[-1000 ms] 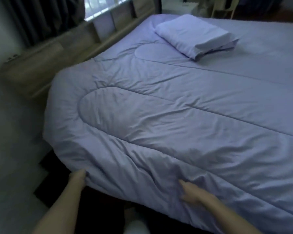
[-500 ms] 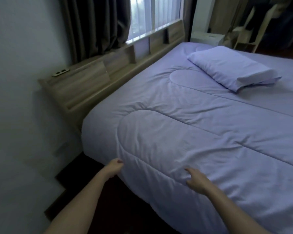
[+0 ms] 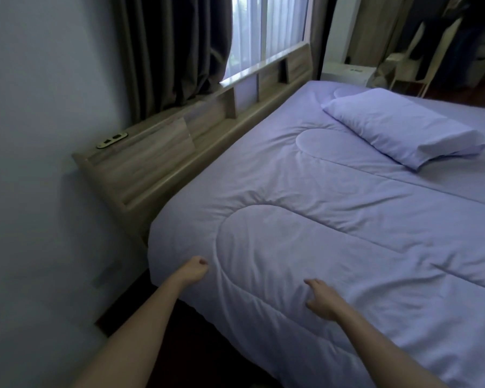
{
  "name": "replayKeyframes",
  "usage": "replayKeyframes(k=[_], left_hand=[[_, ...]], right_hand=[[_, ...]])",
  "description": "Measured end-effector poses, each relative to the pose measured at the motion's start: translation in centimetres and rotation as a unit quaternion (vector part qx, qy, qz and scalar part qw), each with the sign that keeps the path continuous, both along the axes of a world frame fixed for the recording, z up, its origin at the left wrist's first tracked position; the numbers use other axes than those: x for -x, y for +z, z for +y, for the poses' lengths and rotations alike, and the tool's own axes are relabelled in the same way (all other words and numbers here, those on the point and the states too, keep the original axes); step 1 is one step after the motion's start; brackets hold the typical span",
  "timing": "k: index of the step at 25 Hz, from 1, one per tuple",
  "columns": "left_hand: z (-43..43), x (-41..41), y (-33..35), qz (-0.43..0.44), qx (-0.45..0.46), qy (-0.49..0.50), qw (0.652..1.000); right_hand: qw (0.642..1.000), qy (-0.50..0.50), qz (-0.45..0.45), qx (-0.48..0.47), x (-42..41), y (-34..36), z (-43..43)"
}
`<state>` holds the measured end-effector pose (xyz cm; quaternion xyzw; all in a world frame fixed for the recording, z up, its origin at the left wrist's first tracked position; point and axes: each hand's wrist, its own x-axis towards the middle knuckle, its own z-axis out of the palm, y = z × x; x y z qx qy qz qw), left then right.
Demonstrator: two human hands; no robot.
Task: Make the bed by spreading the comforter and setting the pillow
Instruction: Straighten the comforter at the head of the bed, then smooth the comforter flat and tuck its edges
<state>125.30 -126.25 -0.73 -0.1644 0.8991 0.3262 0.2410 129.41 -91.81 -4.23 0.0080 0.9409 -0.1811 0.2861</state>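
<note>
A lilac quilted comforter (image 3: 333,219) lies spread over the bed, its near corner draped over the mattress edge. A matching pillow (image 3: 398,133) lies on top of it at the far right, a little away from the headboard. My left hand (image 3: 195,271) is curled at the near left corner and pinches the comforter's fabric, with creases running out from it. My right hand (image 3: 322,299) rests on the comforter near the front edge, fingers loosely stretched over the cloth.
A wooden headboard with shelves (image 3: 179,152) runs along the bed's left side under a window with dark curtains (image 3: 177,51). A white wall (image 3: 39,163) stands close on the left. A dark floor gap (image 3: 179,345) lies below the bed. Furniture stands at the back right.
My view rose from the bed's side towards the headboard. Both hands moved up from the hanging edge onto the top corner, and the comforter lies flatter with fewer wrinkles.
</note>
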Motion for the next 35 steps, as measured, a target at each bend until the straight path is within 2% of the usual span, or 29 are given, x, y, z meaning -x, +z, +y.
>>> replayKeyframes(k=[4, 8, 12, 15, 17, 22, 25, 28, 30, 35], left_hand=[[-1.8, 3.3, -0.1, -0.02, 0.041, -0.044, 0.998], [-5.4, 8.1, 0.3, 0.01, 0.069, -0.004, 0.998], [-9.0, 12.3, -1.3, -0.008, 0.117, 0.005, 0.993], [-11.6, 17.4, -2.7, 0.013, 0.153, -0.02, 0.988], [-12.7, 21.2, -3.6, 0.034, 0.163, -0.039, 0.985], [-15.0, 28.7, -6.5, 0.014, 0.112, -0.053, 0.992], [-15.9, 30.2, -7.7, -0.034, 0.044, -0.001, 0.998], [-15.9, 29.9, -7.7, 0.076, 0.097, -0.034, 0.992], [-15.9, 29.9, -6.7, 0.146, 0.099, -0.037, 0.984], [-17.8, 31.3, -3.9, 0.214, 0.108, -0.065, 0.969]], right_hand=[[0.999, -0.033, 0.026, -0.016, 4.6, -0.8, -0.9], [0.997, -0.038, 0.041, -0.062, 6.9, -2.1, -4.4], [0.985, -0.069, 0.082, -0.134, 7.7, -2.6, -5.7], [0.974, -0.178, 0.092, -0.104, 9.0, -2.5, -6.6], [0.957, -0.244, 0.1, -0.12, 9.2, -2.7, -8.6], [0.934, -0.321, 0.1, -0.125, 10.2, -4.1, -14.2], [0.909, -0.387, 0.104, -0.114, 11.5, -4.1, -14.9], [0.901, -0.41, 0.087, -0.111, 11.8, -3.6, -15.1], [0.904, -0.407, 0.078, -0.103, 12.1, -3.0, -15.2], [0.929, -0.352, 0.059, -0.095, 13.8, -1.7, -16.7]])
